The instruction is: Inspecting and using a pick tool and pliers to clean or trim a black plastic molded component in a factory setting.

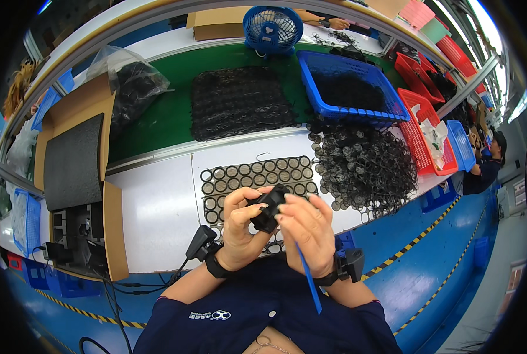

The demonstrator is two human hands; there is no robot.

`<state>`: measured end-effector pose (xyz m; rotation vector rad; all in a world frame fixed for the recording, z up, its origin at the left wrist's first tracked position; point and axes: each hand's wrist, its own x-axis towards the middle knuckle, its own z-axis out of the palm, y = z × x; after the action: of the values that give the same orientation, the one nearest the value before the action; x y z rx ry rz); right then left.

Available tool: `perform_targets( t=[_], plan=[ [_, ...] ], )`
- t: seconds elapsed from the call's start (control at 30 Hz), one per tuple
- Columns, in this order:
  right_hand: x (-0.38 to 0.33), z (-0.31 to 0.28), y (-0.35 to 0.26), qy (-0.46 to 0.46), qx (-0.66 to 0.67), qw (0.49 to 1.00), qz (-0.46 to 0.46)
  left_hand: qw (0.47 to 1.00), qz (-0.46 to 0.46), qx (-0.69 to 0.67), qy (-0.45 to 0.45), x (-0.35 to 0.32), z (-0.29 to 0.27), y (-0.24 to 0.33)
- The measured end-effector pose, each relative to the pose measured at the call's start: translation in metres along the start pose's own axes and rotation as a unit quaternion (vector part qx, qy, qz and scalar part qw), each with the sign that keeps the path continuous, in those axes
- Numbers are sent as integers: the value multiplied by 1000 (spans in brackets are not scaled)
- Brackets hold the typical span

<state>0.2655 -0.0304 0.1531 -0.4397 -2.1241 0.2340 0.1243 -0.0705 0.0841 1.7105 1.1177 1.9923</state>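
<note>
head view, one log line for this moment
hands: left and right both hold black part | right also holds blue stick | below: rings

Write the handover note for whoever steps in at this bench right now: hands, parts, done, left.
Left hand: fingers closed on the small black part, held above the table edge.
Right hand: fingers on the same part, with a thin blue tool running down from the palm.
Black rings laid in rows lie just beyond the hands; a loose pile of rings sits to the right, and a blue basket of dark parts stands behind it.
Done: rows laid out. Left: the loose pile; the part in hand is not set down.
</note>
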Motion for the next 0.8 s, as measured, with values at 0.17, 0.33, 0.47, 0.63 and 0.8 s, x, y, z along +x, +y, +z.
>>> perform_targets(
  t=[0.17,0.33,0.47,0.63,0.8],
  plan=[
    [1,-7,31,144,147,946,250,994,-54,-95,-10,4,1,8],
    [-10,-7,7,24,293,917,271,985,-81,-149,8,4,3,6],
    [-10,-3,0,-5,303,924,232,986,-85,-145,10,3,2,5],
    [-10,-1,1,-6,322,921,217,991,-66,-111,19,2,2,4],
    [-9,1,0,-9,311,927,209,996,-51,-72,18,1,0,3]
  ],
)
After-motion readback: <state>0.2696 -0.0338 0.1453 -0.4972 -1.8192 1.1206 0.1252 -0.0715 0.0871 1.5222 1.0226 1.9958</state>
